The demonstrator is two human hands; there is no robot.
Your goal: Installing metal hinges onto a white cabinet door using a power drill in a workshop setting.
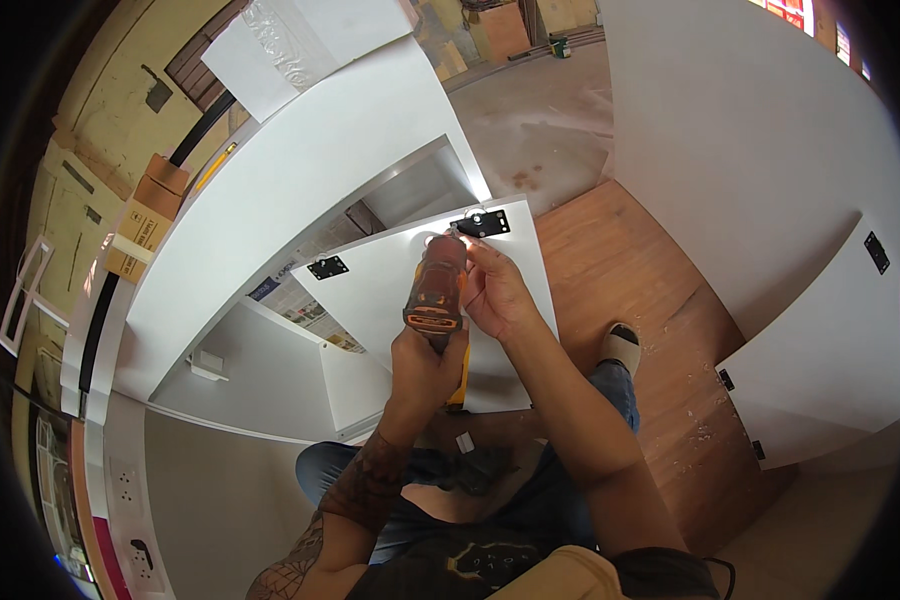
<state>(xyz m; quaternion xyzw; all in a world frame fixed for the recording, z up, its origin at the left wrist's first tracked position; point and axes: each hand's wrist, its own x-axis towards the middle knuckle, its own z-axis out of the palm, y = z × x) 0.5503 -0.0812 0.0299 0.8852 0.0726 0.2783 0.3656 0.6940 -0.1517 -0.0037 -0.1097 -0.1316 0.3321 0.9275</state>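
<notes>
My left hand (429, 368) grips the handle of an orange and black cordless drill (437, 290). The front of the drill meets a white panel (372, 292) beside a black metal plate (490, 222) near the panel's far edge. Close to the drill's nose, my right hand (497, 290) has thumb and fingers pinched together; whatever they hold is hidden. A second black plate (328, 267) lies on the panel farther left. Light shines on the panel around the drill's tip, and the bit itself cannot be made out.
Left of the panel stands a white cabinet frame (300, 135) with open compartments. A white box (305, 50) and a brown carton (148, 215) rest on it. Another white panel (820, 370) with black plates leans at the right. Brown wood-look boards (640, 270) carry scattered debris.
</notes>
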